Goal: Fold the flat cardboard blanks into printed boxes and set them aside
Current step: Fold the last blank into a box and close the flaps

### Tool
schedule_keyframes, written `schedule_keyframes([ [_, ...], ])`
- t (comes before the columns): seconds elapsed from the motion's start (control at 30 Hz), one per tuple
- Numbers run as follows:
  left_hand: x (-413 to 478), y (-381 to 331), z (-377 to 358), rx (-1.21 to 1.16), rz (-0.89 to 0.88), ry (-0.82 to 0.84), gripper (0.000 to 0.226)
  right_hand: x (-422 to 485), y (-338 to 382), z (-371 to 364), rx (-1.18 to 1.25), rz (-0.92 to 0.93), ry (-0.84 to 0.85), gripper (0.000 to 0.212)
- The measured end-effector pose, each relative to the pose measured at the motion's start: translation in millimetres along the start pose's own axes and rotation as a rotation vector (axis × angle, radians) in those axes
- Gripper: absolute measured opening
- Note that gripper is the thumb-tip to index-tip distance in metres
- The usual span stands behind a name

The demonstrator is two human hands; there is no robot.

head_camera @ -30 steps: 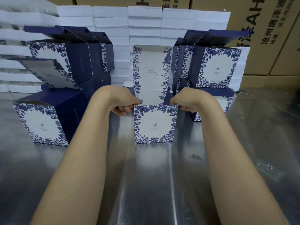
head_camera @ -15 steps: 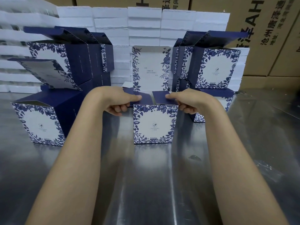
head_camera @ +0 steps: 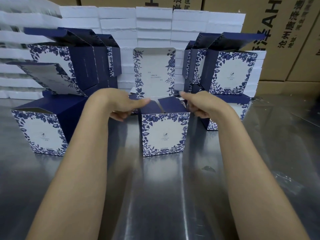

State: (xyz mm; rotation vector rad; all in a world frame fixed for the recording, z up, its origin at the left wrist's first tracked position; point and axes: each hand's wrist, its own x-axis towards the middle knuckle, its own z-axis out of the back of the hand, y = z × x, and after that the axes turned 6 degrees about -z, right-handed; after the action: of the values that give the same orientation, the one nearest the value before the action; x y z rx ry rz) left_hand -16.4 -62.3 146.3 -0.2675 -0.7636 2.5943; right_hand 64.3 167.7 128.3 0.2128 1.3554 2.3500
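The box in hand (head_camera: 163, 134) stood upright on the steel table (head_camera: 155, 196), in the middle and nearest the person, its white front panel with the blue floral border facing the camera; its tall lid panel (head_camera: 154, 73) rose straight up at the back, printed inside with a few lines of small text; the two navy side flaps (head_camera: 170, 104) lay folded inward over the open top, the right one plainly seen, the left one partly hidden by the thumb.

The left hand (head_camera: 121, 104) was at the box's upper left corner, thumb stretched out flat over the left flap and pressing on it, the other fingers curled loosely below beside the wall, gripping nothing that could be made out; the right hand (head_camera: 197, 105) sat at the upper right corner, and it looked to pinch the outer edge of the right flap between thumb and curled fingers, though motion blur made this uncertain.

Judged from this, the step was the closing of the top: dust flaps down, lid not yet lowered; the next move would call for both flaps to be held level while the lid came forward and its tuck edge went in behind the front wall, squarely, lest a corner crumple.

Finished boxes with lids open stood in a left stack (head_camera: 65, 66) and a right stack (head_camera: 230, 70); white foam trays (head_camera: 152, 23) were piled behind, brown cartons (head_camera: 285, 32) beyond.
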Motion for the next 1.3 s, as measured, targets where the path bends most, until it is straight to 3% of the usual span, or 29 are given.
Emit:
schedule_keyframes([
  [0.1, 11.8, 7.1, -10.5, -0.106, -0.187, -0.202, 0.070, 6.7, -3.5, -6.6, 0.112, 0.114, -0.110, 0.021],
  [0.13, 13.4, 6.0, -17.4, -0.209, -0.276, -0.203, 0.069, 8.6, -5.1, -9.6, 0.135, 0.147, -0.079, 0.023],
  [0.2, 19.5, 3.8, -32.4, -0.421, -0.370, -0.174, 0.074, 13.3, -8.6, -15.7, 0.181, 0.214, -0.015, 0.051],
  [0.27, 20.2, 5.5, -41.3, -0.528, -0.448, -0.216, 0.052, 13.2, -9.8, -21.8, 0.211, 0.284, -0.012, 0.066],
  [0.3, 18.0, 6.6, -42.4, -0.548, -0.472, -0.248, 0.040, 14.0, -10.8, -22.7, 0.222, 0.315, -0.035, 0.063],
  [0.37, 13.1, 3.3, -39.9, -0.611, -0.430, -0.268, 0.042, 14.3, -13.2, -21.5, 0.225, 0.356, -0.101, 0.045],
  [0.5, 8.1, -2.3, -32.2, -0.739, -0.226, -0.147, 0.033, 9.1, -14.6, -20.0, 0.397, 0.271, -0.064, 0.032],
  [0.6, 8.2, -3.7, -35.6, -0.574, -0.271, -0.167, 0.025, 8.8, -12.8, -21.5, 0.249, 0.294, -0.059, 0.011],
  [0.77, 8.4, -8.6, -38.0, -0.539, -0.180, -0.070, 0.017, 3.6, -7.2, -20.0, 0.164, 0.144, 0.124, 0.024],
  [1.03, 10.9, -17.0, -40.1, -0.595, -0.071, -0.128, 0.020, 1.1, 8.5, -29.4, 0.238, -0.020, 0.057, 0.026],
  [1.2, 10.5, -19.7, -43.4, -0.631, -0.067, -0.193, 0.018, -0.6, 7.3, -28.5, 0.194, 0.076, 0.044, 0.013],
  [1.3, 12.9, -17.6, -45.1, -0.706, -0.066, -0.285, 0.017, -8.0, 7.4, -23.3, 0.126, 0.189, 0.154, 0.007],
])
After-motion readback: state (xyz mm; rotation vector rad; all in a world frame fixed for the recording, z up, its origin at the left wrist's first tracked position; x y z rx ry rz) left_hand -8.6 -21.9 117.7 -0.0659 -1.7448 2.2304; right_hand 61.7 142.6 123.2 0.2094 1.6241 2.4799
